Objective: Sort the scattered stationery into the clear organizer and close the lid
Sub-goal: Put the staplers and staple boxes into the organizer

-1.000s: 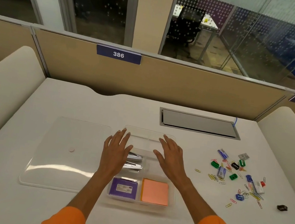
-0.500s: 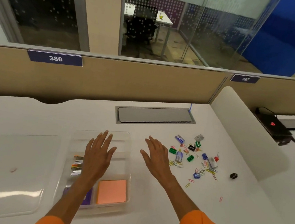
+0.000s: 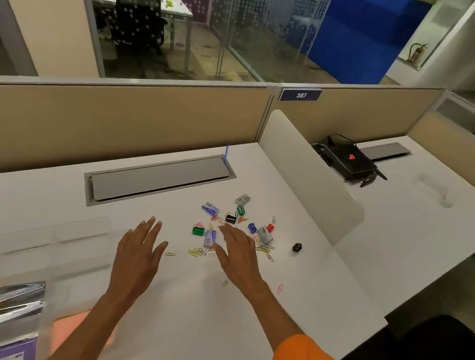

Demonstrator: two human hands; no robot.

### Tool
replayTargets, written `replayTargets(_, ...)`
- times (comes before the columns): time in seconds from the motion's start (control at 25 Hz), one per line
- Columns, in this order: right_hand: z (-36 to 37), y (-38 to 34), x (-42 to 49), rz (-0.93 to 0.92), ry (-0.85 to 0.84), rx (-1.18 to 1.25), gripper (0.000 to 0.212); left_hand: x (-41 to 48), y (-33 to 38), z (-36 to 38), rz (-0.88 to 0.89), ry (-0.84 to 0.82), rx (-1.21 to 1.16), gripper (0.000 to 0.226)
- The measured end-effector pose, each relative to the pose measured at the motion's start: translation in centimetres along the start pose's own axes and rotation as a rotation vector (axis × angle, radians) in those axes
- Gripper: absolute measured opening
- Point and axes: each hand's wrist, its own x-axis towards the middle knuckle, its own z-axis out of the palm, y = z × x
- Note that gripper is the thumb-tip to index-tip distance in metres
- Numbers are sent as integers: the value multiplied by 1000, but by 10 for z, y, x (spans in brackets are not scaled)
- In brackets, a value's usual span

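Note:
Scattered stationery lies right of centre on the white desk: coloured paper clips (image 3: 198,252), a green binder clip (image 3: 198,231), small staple boxes (image 3: 210,238), a black clip (image 3: 230,219) and a lone black clip (image 3: 297,247). My right hand (image 3: 236,256) hovers flat over this pile, fingers straight, holding nothing. My left hand (image 3: 138,250) is spread open just left of the pile, also empty. The clear organizer (image 3: 69,238) is at the lower left, blurred; it holds staplers (image 3: 18,298), an orange note pad (image 3: 72,324) and a purple box (image 3: 10,352).
A grey cable hatch (image 3: 160,176) is set in the desk behind the pile. A rounded cream divider (image 3: 310,174) bounds the desk on the right; beyond it a black device (image 3: 349,160) sits on the neighbouring desk. A beige partition runs along the back.
The view has swung right and both hands have moved right, away from the organizer. My right hand now reaches over the scattered clips; my left hand has left the organizer.

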Motion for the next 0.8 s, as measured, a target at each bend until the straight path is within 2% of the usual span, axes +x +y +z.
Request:
replayTargets(0.24, -20, 64, -4, 98, 6, -59, 48, 22, 50, 34, 51, -131, -27, 53)
replayTargets(0.36, -31, 91, 2, 102, -16, -81, 49, 35, 67, 44, 85, -250, -18, 60)
replayTargets(0.52, -44, 124, 20, 150, -66, -110, 61, 54, 75, 59, 18, -361, -98, 72)
replayTargets(0.8, -44, 156, 47, 74, -201, -163, 74, 82, 83, 79, 2, -494, -32, 72)
